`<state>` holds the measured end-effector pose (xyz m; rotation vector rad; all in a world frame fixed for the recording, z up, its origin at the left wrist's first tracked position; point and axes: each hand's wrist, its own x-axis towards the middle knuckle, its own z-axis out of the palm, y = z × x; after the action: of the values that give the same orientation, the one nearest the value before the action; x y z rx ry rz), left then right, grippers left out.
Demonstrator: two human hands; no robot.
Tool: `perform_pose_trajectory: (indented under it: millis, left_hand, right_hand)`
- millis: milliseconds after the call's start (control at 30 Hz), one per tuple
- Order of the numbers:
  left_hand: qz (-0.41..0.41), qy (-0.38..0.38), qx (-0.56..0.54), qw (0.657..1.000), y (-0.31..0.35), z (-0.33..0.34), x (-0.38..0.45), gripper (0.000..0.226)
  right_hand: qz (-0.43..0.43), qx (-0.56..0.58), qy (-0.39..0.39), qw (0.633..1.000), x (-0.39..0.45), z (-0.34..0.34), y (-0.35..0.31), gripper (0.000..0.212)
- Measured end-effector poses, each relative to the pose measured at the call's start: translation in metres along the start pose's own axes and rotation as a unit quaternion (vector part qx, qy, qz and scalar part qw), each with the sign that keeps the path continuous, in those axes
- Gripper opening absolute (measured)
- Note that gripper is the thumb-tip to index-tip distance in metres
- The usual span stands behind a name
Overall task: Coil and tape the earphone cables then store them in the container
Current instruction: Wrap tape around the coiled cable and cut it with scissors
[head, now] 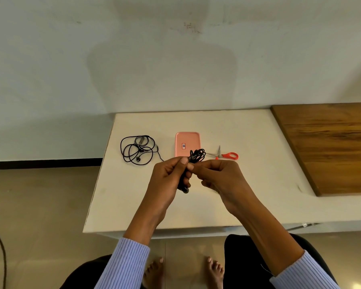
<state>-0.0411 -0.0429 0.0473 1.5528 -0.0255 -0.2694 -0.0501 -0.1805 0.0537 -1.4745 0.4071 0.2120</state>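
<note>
I see a bundled black earphone cable (197, 155) held above the white tabletop (248, 184), my left hand (167, 176) curled round its middle with thumb pressed on top, loops sticking out above the fingers and below the palm. My right hand (219, 176) pinches at the bundle just beside the left thumb, fingers bent in tight. Behind the hands lies a pink rectangular plastic container (187, 142), a second loose black earphone cable (138, 150) to its left, orange-handled scissors (225, 155) to its right.
</note>
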Motion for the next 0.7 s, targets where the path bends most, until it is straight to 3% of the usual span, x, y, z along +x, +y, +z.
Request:
perform_pose_trajectory:
  millis: [100, 233, 433, 600, 700]
  left_hand:
    - [0.027, 0.021, 0.012, 0.999, 0.003, 0.001, -0.001, 0.03]
    - [0.034, 0.035, -0.013, 0.999, 0.006, 0.0, 0.0, 0.032]
    - [0.023, 0.014, -0.018, 0.999, 0.01, -0.003, -0.001, 0.026]
    - [0.017, -0.008, 0.012, 1.0, 0.011, -0.011, -0.003, 0.029]
    - [0.017, -0.018, 0.049, 0.998, 0.011, -0.015, -0.002, 0.03]
  right_hand:
    - [0.005, 0.015, -0.02, 1.0, 0.003, -0.004, 0.0, 0.018]
    - [0.015, 0.051, -0.103, 0.993, 0.005, -0.009, -0.001, 0.018]
    - [-0.012, 0.03, -0.143, 0.989, 0.007, -0.009, 0.001, 0.017]
    - [-0.012, 0.034, -0.173, 0.984, 0.009, -0.009, 0.003, 0.035]
    - [-0.027, 0.014, -0.163, 0.986, 0.009, -0.007, 0.006, 0.026]
